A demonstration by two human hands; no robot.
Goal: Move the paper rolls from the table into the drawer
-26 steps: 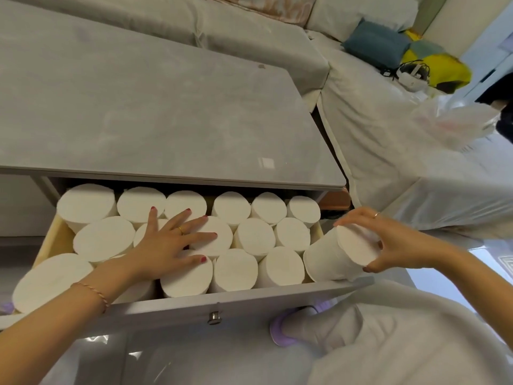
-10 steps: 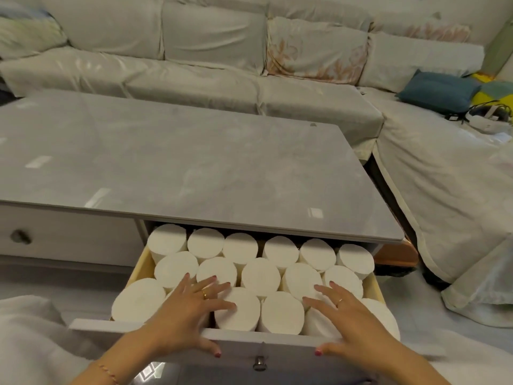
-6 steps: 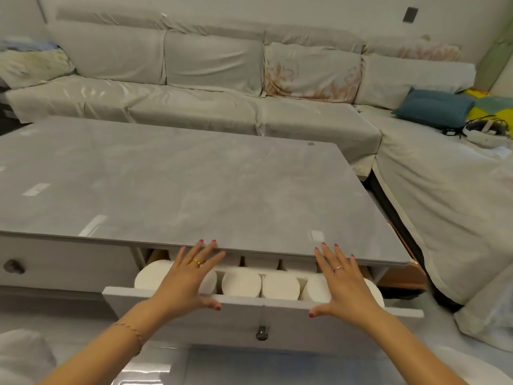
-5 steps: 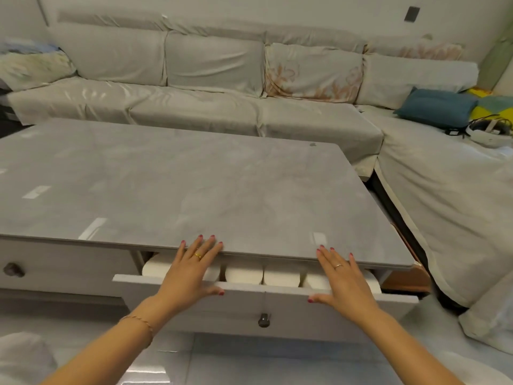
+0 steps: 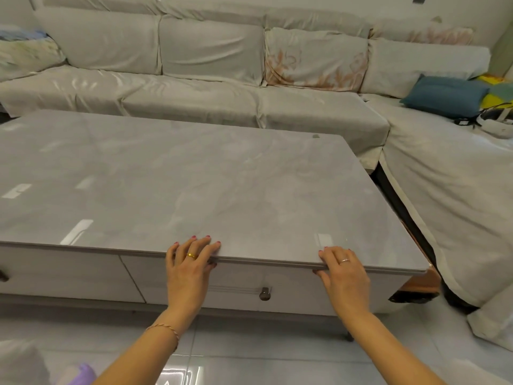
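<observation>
**Me:** Drawer (image 5: 263,287) is flush w/ the table's front panel, shut tight. Paper rolls? Can't see a single one from up here, so can't tell where they sit.

**You:** And your hands, where are they?

**Me:** Both on the near edge of the table (image 5: 194,176). Left hand (image 5: 187,269) sits left of the drawer knob (image 5: 264,293), fingers straight and slightly spread, tips lying on the tabletop, palm hanging over the drawer front. Thumb's tucked under the tabletop lip. Gripping nothing.

**You:** Right one?

**Me:** Right hand (image 5: 344,273) is the same story, right of the knob. Fingers straight, close together, tips just over the table edge, thumb below it. Palm over the drawer face, can't tell if it's actually touching. Holding nothing either.

**You:** Anything on you?

**Me:** Gold ring (image 5: 192,255) on the left hand, thin ring (image 5: 344,260) on the right, bracelet (image 5: 166,329) round the left wrist. Red nail polish on both.

**You:** What's round the table?

**Me:** Grey glossy top w/ light reflections on it. Second drawer front to the left of mine, its knob (image 5: 2,275) barely in view at the frame edge. Behind the table, a pale covered sofa (image 5: 208,87) running round to the right. Blue cushion (image 5: 444,97) on the right section, yellow stuff behind that, and a white headset (image 5: 497,120) w/ black cable beside the cushion. Tile floor (image 5: 249,357) under my arms, something purple (image 5: 83,372) at bottom left.
</observation>
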